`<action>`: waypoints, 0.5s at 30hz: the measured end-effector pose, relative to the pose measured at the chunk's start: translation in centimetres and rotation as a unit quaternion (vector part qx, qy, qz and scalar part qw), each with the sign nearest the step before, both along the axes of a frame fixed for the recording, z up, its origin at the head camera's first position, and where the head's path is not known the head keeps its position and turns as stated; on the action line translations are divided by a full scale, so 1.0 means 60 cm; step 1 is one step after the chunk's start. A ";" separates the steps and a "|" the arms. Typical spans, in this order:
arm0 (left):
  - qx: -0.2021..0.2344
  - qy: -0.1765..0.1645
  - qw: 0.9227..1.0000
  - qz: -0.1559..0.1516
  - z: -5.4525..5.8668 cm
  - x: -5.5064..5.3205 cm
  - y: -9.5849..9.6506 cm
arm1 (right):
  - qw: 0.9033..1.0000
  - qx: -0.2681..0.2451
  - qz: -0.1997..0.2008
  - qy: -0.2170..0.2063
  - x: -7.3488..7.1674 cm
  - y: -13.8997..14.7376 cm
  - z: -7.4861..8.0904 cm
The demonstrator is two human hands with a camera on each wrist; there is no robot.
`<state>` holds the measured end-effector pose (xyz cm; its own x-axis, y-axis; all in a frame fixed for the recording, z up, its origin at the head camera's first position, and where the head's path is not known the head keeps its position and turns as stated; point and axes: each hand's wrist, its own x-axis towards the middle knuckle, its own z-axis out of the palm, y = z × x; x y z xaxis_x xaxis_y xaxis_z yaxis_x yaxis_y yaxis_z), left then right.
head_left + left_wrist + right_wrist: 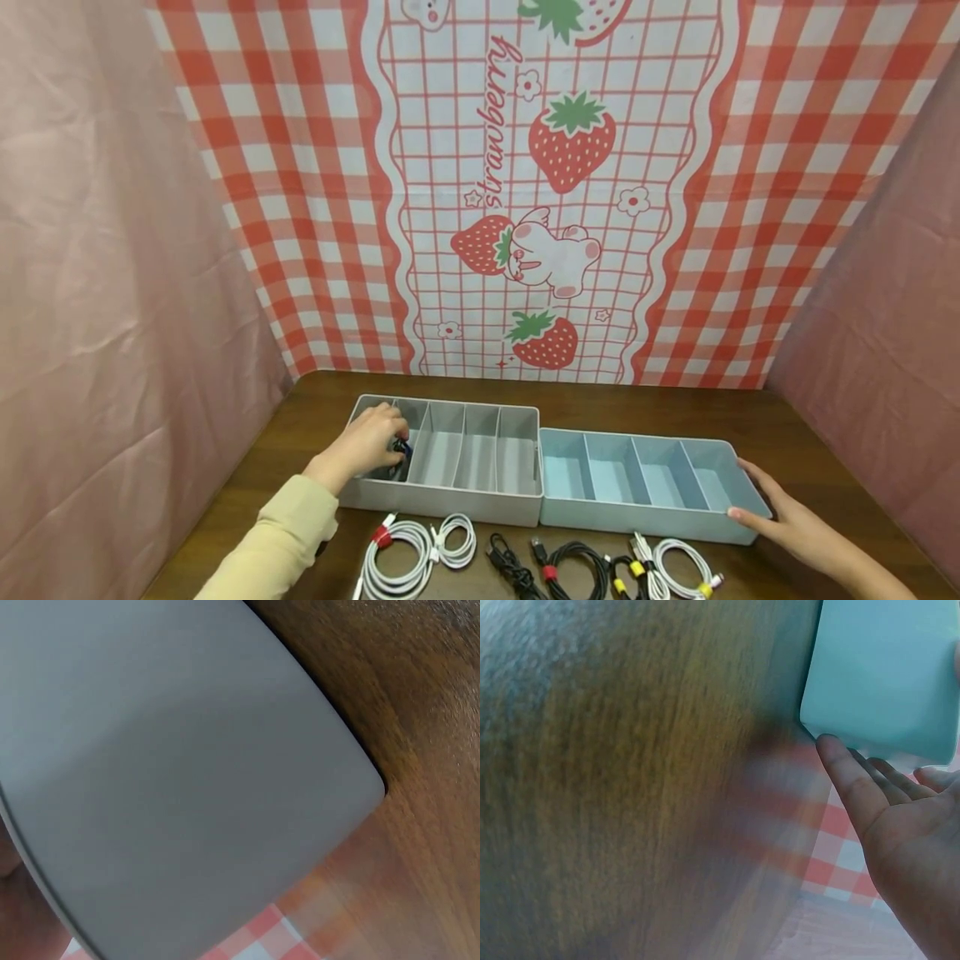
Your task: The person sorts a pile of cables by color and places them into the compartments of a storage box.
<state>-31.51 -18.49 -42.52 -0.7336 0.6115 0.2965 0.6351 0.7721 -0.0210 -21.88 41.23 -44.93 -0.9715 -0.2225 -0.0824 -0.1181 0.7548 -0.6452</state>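
Observation:
My left hand (372, 443) reaches into the left part of the grey divided box (442, 498). Its fingers and thumb pinch a dark bundled cable (402, 460) inside a compartment, and the hand hides much of it. In the left wrist view the grey box's outer wall (195, 772) fills most of the picture. At the right end of the light-blue divided box (637, 518), my right hand (787, 517) holds the corner, thumb on the front rim and fingers round the end. The right wrist view shows that hand (907, 825) against the blue end wall (885, 675).
In front of the boxes lie a large white coil (406, 587) with a red strap, a smaller white coil (471, 546), black cables (517, 575), another black coil (600, 567) and a white cable with a yellow strap (693, 554). A checked strawberry cloth (525, 292) hangs behind the table.

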 end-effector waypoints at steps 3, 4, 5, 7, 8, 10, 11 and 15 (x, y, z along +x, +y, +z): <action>-0.003 0.005 1.000 -0.001 -0.002 -0.001 -0.001 | 1.000 -0.001 -0.001 -0.006 -0.001 0.000 0.001; -0.004 0.007 1.000 -0.001 -0.002 -0.001 -0.001 | 1.000 -0.001 -0.002 -0.007 -0.001 -0.001 0.002; -0.004 0.009 1.000 -0.001 -0.002 -0.002 -0.002 | 1.000 -0.002 -0.002 -0.007 -0.001 -0.001 0.002; -0.005 0.009 1.000 0.001 -0.003 -0.002 -0.002 | 1.000 -0.007 -0.002 -0.011 -0.002 -0.001 0.003; -0.006 0.010 1.000 0.001 -0.003 -0.003 -0.002 | 1.000 -0.011 -0.002 -0.013 -0.002 -0.002 0.003; -0.008 0.005 1.000 0.005 -0.004 -0.003 -0.003 | 1.000 -0.019 0.000 -0.019 -0.002 -0.001 0.003; -0.009 0.002 1.000 0.007 -0.003 -0.003 -0.002 | 1.000 -0.022 0.001 -0.021 -0.002 -0.001 0.003; -0.011 -0.006 1.000 0.008 -0.004 -0.004 -0.003 | 0.999 -0.027 0.002 -0.026 -0.002 0.000 0.003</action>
